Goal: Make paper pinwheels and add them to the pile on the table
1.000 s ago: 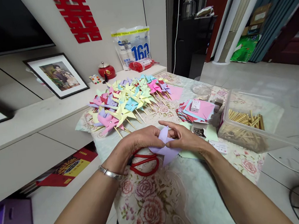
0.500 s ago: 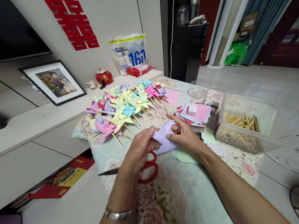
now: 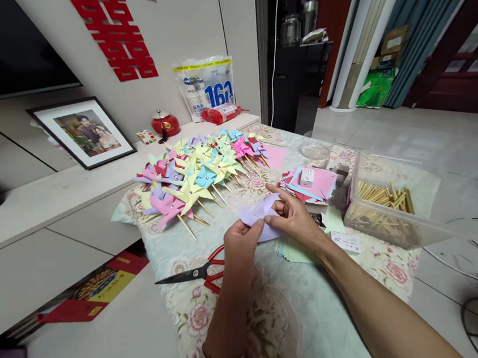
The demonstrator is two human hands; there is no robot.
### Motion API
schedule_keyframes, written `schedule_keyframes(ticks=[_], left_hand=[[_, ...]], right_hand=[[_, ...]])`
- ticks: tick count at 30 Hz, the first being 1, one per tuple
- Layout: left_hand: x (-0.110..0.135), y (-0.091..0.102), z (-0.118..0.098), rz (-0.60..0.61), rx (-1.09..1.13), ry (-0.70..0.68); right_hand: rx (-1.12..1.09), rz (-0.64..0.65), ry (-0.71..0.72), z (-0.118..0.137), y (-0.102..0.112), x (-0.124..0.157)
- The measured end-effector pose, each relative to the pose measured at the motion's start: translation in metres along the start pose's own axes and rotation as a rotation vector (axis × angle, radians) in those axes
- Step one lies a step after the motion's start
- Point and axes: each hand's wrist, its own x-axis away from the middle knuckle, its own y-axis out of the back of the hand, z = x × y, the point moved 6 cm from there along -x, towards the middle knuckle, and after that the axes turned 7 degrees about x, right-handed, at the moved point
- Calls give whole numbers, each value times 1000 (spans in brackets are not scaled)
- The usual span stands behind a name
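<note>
Both my hands hold a folded lilac paper piece (image 3: 256, 215) above the flowered tablecloth (image 3: 305, 320). My left hand (image 3: 238, 244) pinches its near left edge from below. My right hand (image 3: 294, 214) grips its right side, index finger stretched over the top. Red-handled scissors (image 3: 197, 272) lie shut on the cloth just left of my left wrist. Light green paper sheets (image 3: 292, 248) lie under my right hand. A heap of finished coloured paper pinwheels (image 3: 195, 172) on wooden sticks covers the far left of the table.
A stack of pink and blue paper squares (image 3: 313, 182) lies beyond my right hand. A clear plastic box of wooden sticks (image 3: 384, 203) stands at the right. A clear bowl (image 3: 315, 149) sits behind. A low cabinet with a framed photo (image 3: 82, 133) runs along the left.
My left hand slid off the scissors and down toward me, still pinching the lilac paper. The scissors now lie uncovered. The view shifted slightly.
</note>
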Motion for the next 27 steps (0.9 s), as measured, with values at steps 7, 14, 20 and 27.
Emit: schedule_keyframes(ticks=[7,14,20,27], left_hand=[[-1,10,1,-14,-13,-6],[-6,22,-10,-34,150,-4],[-5,26,-19,-38,205,-25],[-8,32,-15,-77,131,-32]], right_hand=[[-10,33,-41,-3,-3,0],[42,-104,120,7,9,0],[296,72,337,27,-2,8],[423,186,395,28,-8,12]])
